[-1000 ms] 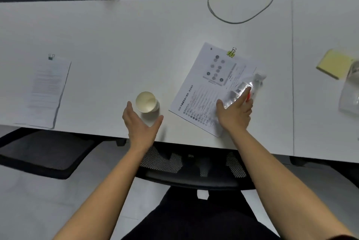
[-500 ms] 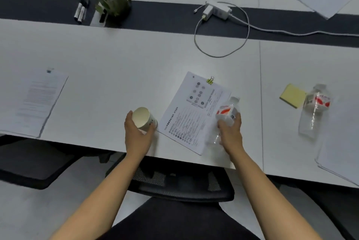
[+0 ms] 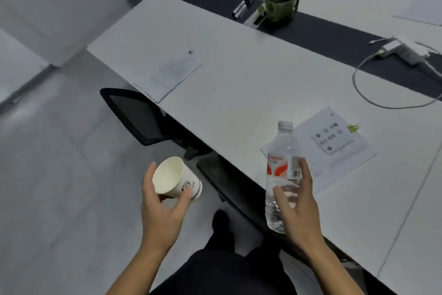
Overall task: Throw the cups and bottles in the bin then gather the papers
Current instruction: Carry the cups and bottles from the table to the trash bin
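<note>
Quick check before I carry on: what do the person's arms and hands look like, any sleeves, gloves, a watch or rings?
Both forearms are bare up to the bottom edge of the frame, so no sleeves show. The left hand and right hand wear no gloves. No watch, wristband or ring is visible. Dark trousers show below.

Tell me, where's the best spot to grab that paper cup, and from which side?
Around its side wall, below the rim, coming from underneath and behind, probably much as the left hand holds it now. The paper cup is tilted with its open mouth up and toward the camera, so thumb and fingers can wrap opposite sides of the tapered wall. Pinching the thin rim would likely crush it.
</note>
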`<action>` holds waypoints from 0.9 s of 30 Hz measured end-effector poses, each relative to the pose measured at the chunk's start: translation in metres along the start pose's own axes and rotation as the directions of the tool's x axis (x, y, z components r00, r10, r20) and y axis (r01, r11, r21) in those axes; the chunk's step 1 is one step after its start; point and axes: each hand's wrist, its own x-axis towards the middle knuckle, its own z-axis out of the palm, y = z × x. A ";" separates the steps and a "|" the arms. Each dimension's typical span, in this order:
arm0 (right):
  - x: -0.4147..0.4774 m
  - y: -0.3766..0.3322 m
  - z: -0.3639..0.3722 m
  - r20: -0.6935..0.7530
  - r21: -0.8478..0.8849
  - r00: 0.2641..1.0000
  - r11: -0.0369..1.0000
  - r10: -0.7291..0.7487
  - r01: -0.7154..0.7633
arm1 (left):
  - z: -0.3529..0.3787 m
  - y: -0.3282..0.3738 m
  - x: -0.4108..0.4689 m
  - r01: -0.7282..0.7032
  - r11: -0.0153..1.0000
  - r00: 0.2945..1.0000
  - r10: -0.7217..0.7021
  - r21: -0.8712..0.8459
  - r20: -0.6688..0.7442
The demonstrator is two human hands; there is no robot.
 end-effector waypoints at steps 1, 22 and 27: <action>-0.002 -0.007 0.008 0.029 -0.020 0.999 0.999 -0.024 0.024 | -0.015 -0.002 -0.002 -0.002 1.000 0.999 0.002 -0.013 -0.037; -0.129 -0.164 0.395 0.388 -0.035 0.852 0.919 -0.350 0.393 | -0.401 -0.171 0.016 -0.085 0.950 0.819 -0.106 -0.302 -0.564; -0.125 -0.190 0.459 0.398 -0.037 0.836 0.904 -0.378 0.426 | -0.453 -0.196 0.063 -0.079 0.951 0.810 -0.113 -0.298 -0.576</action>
